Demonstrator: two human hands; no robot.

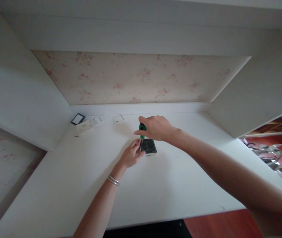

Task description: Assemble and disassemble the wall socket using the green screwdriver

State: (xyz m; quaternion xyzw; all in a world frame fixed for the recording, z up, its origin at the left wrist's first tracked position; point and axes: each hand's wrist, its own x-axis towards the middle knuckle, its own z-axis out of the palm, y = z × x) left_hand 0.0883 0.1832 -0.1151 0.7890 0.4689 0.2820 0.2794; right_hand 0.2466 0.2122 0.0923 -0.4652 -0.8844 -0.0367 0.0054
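Note:
A small square dark grey module with a white rim (pixel 149 146) lies on the white desk (pixel 86 172), near the middle. My left hand (pixel 131 154) rests at its left edge, fingers curled against it and steadying it. A silver bracelet sits on that wrist. My right hand (pixel 155 128) hovers just above the module, closed around a green-handled screwdriver (pixel 142 129) that points down at the module's top left. The tool's tip is hidden behind my fingers.
At the back left of the desk lie a black-framed plate (pixel 78 119), a white socket plate (pixel 83 126) and two more white switch plates (pixel 97 120) (pixel 118 118). Floral wallpaper backs the alcove, white side panels close it in. Red-brown floor shows on the right.

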